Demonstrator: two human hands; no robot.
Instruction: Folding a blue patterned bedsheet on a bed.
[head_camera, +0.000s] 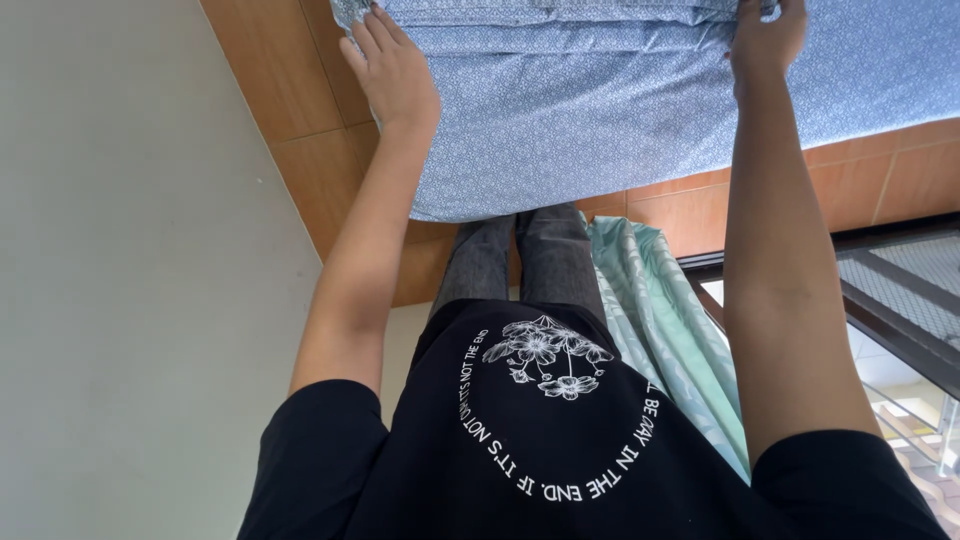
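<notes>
— What is nearest the camera?

— A black t-shirt (560, 440) with a white flower drawing ringed by white lettering, and below it dark grey trousers (520, 262). Both bare arms stretch away from the body.

— And beside the legs?

— A pale green curtain (670, 330) hangs in folds just to the right of the trousers, next to a dark window frame (890, 300). On the other side runs a plain off-white wall (120, 280).

— What is underfoot?

— An orange-brown tiled floor (300, 110), showing between the wall and the cloth.

— Where is the cloth?

— A blue patterned bedsheet (600, 110) spreads across the far part of the view, past the feet, with several folded layers stacked at its far edge. Its near edge hangs over the tiles, just above the trousers.

— What are the hands doing?

— The left hand (392, 72) lies flat along the sheet's left edge, fingers stretched out and together, pressing against the folded layers; I cannot tell whether it pinches any fabric. The right hand (768, 38) is curled over the sheet's far edge, the fingers closed on a bunch of the fabric, partly cut off by the picture's rim.
</notes>
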